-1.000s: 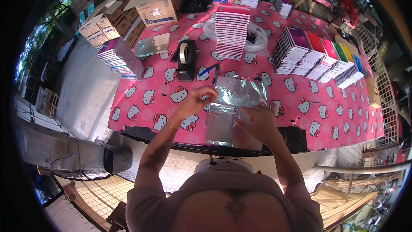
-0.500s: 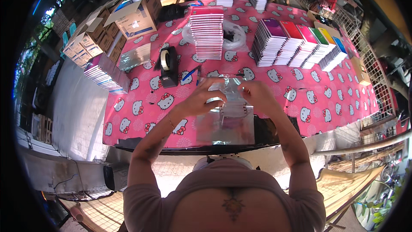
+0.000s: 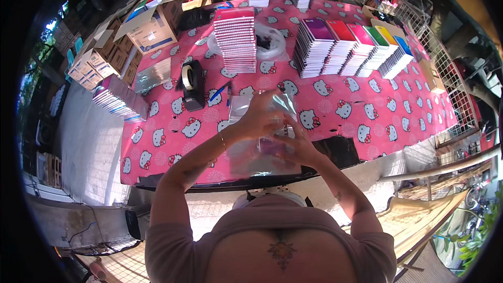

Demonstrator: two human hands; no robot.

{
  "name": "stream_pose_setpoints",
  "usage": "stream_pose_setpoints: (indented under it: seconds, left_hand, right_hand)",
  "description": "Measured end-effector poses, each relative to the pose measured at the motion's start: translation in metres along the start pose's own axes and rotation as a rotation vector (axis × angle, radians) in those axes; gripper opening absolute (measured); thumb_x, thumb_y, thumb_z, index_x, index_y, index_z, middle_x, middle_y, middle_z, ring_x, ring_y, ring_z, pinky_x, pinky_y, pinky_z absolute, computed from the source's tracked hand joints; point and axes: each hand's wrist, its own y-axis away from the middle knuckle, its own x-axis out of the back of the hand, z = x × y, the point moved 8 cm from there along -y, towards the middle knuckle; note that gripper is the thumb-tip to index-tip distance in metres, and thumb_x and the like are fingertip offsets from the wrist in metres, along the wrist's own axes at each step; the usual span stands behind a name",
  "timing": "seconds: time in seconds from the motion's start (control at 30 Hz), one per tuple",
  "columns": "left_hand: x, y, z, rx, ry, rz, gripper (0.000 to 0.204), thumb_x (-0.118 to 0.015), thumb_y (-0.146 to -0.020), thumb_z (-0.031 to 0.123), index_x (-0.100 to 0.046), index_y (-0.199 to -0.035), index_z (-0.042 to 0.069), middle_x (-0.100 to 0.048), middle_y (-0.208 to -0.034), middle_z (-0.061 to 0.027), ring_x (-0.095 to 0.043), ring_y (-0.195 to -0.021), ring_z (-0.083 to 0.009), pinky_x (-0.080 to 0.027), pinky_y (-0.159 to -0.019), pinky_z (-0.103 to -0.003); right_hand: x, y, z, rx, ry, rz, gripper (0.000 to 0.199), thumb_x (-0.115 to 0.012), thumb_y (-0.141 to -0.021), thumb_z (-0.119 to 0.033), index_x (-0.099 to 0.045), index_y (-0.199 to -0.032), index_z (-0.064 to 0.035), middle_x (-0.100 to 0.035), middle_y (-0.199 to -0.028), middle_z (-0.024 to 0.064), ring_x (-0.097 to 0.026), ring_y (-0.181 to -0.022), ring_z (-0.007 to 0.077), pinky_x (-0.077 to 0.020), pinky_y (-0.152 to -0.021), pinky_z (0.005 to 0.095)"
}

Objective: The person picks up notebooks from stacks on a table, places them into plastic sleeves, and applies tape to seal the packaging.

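A clear, shiny plastic sleeve point(image 3: 262, 141) with a dark pink booklet point(image 3: 272, 147) inside lay at the near edge of the worktop point(image 3: 398, 120), which was covered in a pink cloth printed with white cat faces. The left hand point(image 3: 259, 118) gripped the sleeve's upper part, its fingers curled around the plastic. The right hand point(image 3: 296, 144) pressed on the sleeve just beside it, fingers bent on the film; whether they pinched it could not be told. Beyond the hands lay a blue pen point(image 3: 217, 93) and a black tape dispenser point(image 3: 191, 85). Farther back stood a tall stack of pink-covered notebooks point(image 3: 236, 39) and a row of notebook stacks in purple, red, pink, green, yellow and blue point(image 3: 348, 47). Cardboard boxes point(image 3: 149, 29) stood off the far left corner.
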Motion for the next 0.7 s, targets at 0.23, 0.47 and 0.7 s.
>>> stream_pose_setpoints:
  seconds: [0.23,0.47,0.7]
  left_hand:
    - [-0.036,0.062,-0.081,0.715,1.006,0.026,0.071,-0.073,-0.093,0.026,-0.038,-0.151,0.006,-0.05,-0.144,-0.013,-0.051,-0.128,-0.022,-0.044,-0.103,-0.037]
    - [-0.059,0.073,-0.067,0.801,0.907,-0.158,0.044,-0.064,-0.099,0.024,-0.058,-0.137,0.003,-0.068,-0.121,-0.011,-0.06,-0.119,-0.0178,-0.043,-0.107,-0.035]
    - [-0.006,0.053,0.018,0.203,-0.036,-0.119,0.045,-0.071,-0.089,0.022,-0.062,-0.131,0.008,-0.054,-0.144,-0.014,-0.046,-0.138,-0.0327,-0.032,-0.117,-0.047]
  right_hand:
    - [-0.011,-0.001,0.081,-0.48,-0.873,0.407,0.048,-0.07,-0.094,-0.026,-0.058,-0.136,-0.0064,-0.047,-0.136,0.0128,-0.048,-0.123,0.0211,-0.0446,-0.099,0.0372]
    - [-0.039,-0.021,0.084,-0.549,-0.884,-0.025,0.055,-0.073,-0.092,-0.016,-0.051,-0.141,-0.0048,-0.059,-0.128,0.0051,-0.054,-0.118,0.0152,-0.0429,-0.101,0.0304]
    - [0.018,-0.017,0.006,-0.072,-0.089,-0.017,0.048,-0.076,-0.082,-0.015,-0.062,-0.128,-0.0086,-0.065,-0.124,0.0122,-0.055,-0.125,0.0294,-0.043,-0.104,0.0428]
